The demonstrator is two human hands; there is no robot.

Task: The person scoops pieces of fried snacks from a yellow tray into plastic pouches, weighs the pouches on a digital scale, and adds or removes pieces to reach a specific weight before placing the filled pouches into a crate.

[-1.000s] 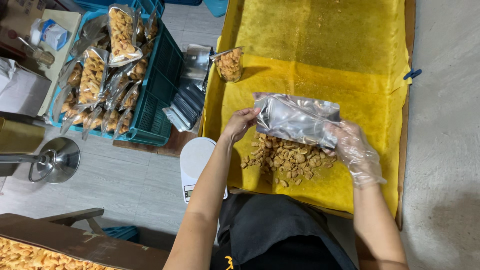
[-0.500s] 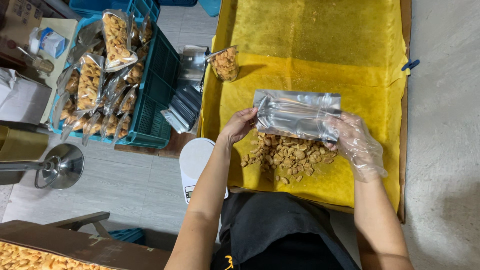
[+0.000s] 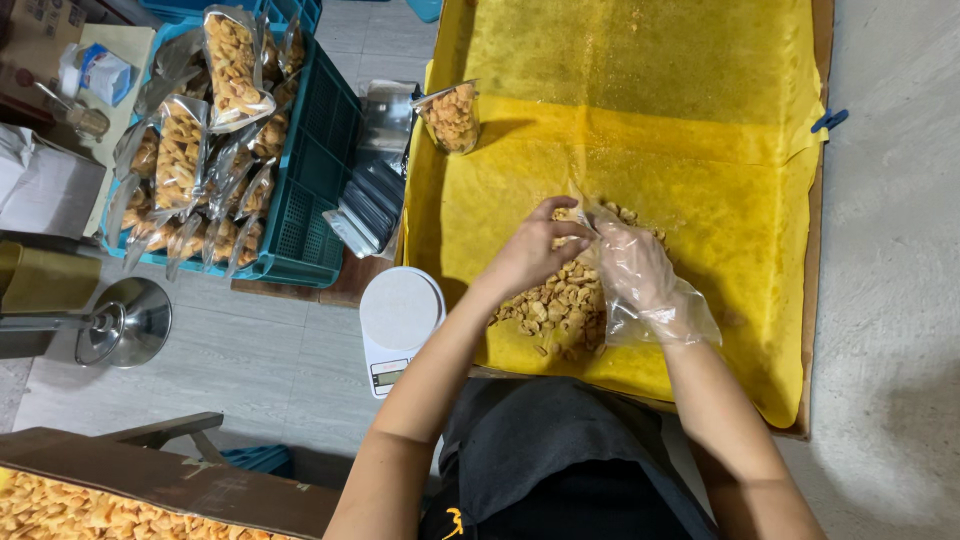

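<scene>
My left hand [image 3: 530, 250] is bare and pinches the mouth of a clear plastic bag [image 3: 690, 315] over a pile of small tan snack pieces [image 3: 555, 305]. My right hand [image 3: 635, 270] wears a thin transparent glove and sits inside the bag, holding it down on the pile. The pile lies on yellow paper lining a large wooden tray [image 3: 815, 300]. One filled bag of snacks [image 3: 452, 115] stands at the tray's far left.
A white kitchen scale [image 3: 395, 325] sits left of the tray. A teal crate [image 3: 300, 170] holds several filled snack bags [image 3: 180, 150]. A stack of empty bags [image 3: 365, 205] lies between crate and tray. A metal stool base [image 3: 125, 320] stands at left.
The bag was held up flat and spread between both hands; now it is lowered onto the snack pile, with my gloved right hand inside it and my left hand at its mouth.
</scene>
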